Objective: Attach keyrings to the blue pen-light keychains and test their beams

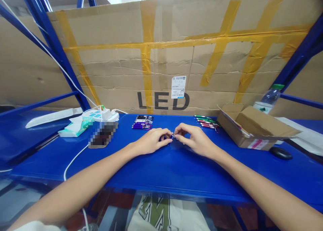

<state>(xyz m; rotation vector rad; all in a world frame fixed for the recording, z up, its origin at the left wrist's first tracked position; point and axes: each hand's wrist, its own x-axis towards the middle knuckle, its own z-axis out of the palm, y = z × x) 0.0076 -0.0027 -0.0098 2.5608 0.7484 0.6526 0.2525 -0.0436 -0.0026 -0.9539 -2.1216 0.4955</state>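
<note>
My left hand (151,140) and my right hand (193,139) meet over the middle of the blue table (171,170). Both pinch a small blue keychain flashlight (171,136) between their fingertips. Most of it is hidden by the fingers. A row of purple and black keychain flashlights (142,122) lies just beyond my left hand. A pile of green and red keychain flashlights (207,121) lies beyond my right hand.
An open cardboard box (254,130) stands at the right, with a water bottle (268,99) behind it and a black mouse (280,153) in front. At the left lie a blurred phone (103,134), a tissue pack (74,128) and a power strip (101,114). A taped cardboard wall (161,56) closes the back.
</note>
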